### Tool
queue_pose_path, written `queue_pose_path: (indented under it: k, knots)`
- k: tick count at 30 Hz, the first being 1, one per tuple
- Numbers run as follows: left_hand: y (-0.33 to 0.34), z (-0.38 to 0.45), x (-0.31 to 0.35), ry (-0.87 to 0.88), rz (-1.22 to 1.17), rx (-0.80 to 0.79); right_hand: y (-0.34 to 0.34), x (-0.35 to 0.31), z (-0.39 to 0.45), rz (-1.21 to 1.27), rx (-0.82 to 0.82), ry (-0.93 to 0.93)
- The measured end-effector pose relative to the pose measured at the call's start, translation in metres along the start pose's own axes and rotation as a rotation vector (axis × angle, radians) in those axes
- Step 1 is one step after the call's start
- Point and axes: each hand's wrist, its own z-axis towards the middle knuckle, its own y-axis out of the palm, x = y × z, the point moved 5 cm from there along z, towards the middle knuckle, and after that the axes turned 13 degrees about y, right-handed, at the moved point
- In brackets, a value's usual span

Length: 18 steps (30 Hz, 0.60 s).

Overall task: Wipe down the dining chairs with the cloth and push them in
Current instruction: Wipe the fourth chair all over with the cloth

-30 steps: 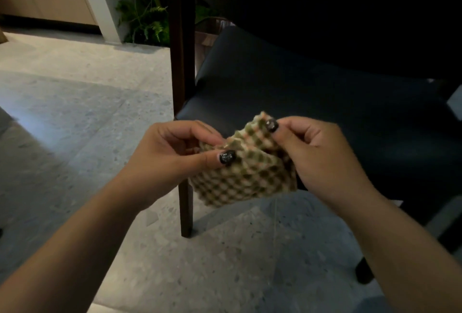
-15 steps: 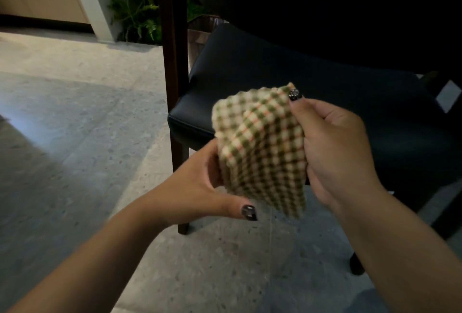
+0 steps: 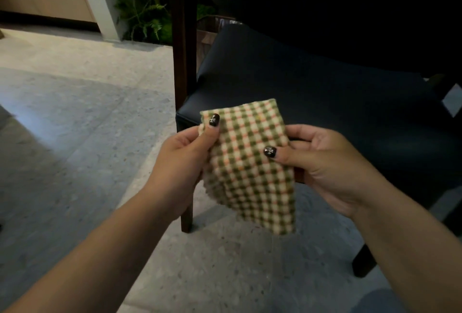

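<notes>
both hands hold the checked cloth [image 3: 252,167] up in front of the dining chair [image 3: 312,92], clear of its dark padded seat: the left hand [image 3: 182,162] pinches the upper left corner under its thumb, and the right hand [image 3: 325,160] pinches the right edge. no wipe looks under way, so by my judgement wiping the chairs and pushing them in are still to do
</notes>
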Motion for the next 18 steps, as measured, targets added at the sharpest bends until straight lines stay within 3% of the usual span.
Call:
queue_pose_path:
  k: [5, 9, 12, 15, 18]
  knots:
    - [0.000, -0.005, 0.000, 0.038, 0.070, -0.215, -0.004, -0.003, 0.000, 0.012, 0.102, -0.035]
    - [-0.002, -0.008, 0.004, 0.067, 0.044, -0.151, -0.001, -0.005, -0.001, -0.007, 0.219, -0.100]
    - [-0.009, -0.005, 0.008, 0.109, 0.057, -0.100, 0.001, -0.009, -0.005, -0.149, 0.347, -0.267]
    - [-0.013, -0.004, 0.016, 0.139, 0.090, -0.070, 0.014, -0.016, -0.011, -0.175, 0.228, -0.438]
    - [-0.021, -0.002, 0.027, 0.186, 0.160, -0.054, 0.025, -0.014, -0.010, -0.352, 0.132, -0.434]
